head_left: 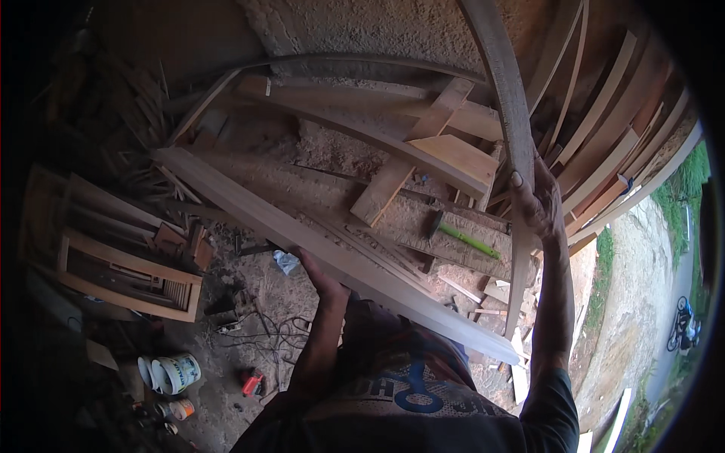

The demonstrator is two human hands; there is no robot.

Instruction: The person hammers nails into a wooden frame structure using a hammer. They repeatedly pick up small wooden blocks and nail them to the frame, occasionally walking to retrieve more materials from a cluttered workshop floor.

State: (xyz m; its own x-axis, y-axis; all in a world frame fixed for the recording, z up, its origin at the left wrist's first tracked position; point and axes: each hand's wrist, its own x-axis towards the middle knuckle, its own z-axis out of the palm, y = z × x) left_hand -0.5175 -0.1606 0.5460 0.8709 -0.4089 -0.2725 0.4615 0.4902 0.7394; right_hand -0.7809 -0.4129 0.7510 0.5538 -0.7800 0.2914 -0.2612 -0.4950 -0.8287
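Observation:
A long, pale wooden plank (332,260) runs slantwise across in front of my body, from the far left to the near right. My left hand (323,276) grips its near edge around the middle, fingers hidden beneath the wood. On the right, my right hand (538,200) is wrapped round a second, darker board (504,90), which stretches from the top of the view down towards the near end of the plank. Beyond the plank, a hammer with a green handle (470,241) lies on a rough, sawdust-covered beam (400,238). A short board (377,196) lies across that beam.
Many boards (604,143) lean at the right. Wooden frames (128,279) are stacked at the left. White buckets (180,374), a red tool (252,383) and tangled cables (264,332) sit on the floor. A motorbike (683,325) is on the road outside, at right.

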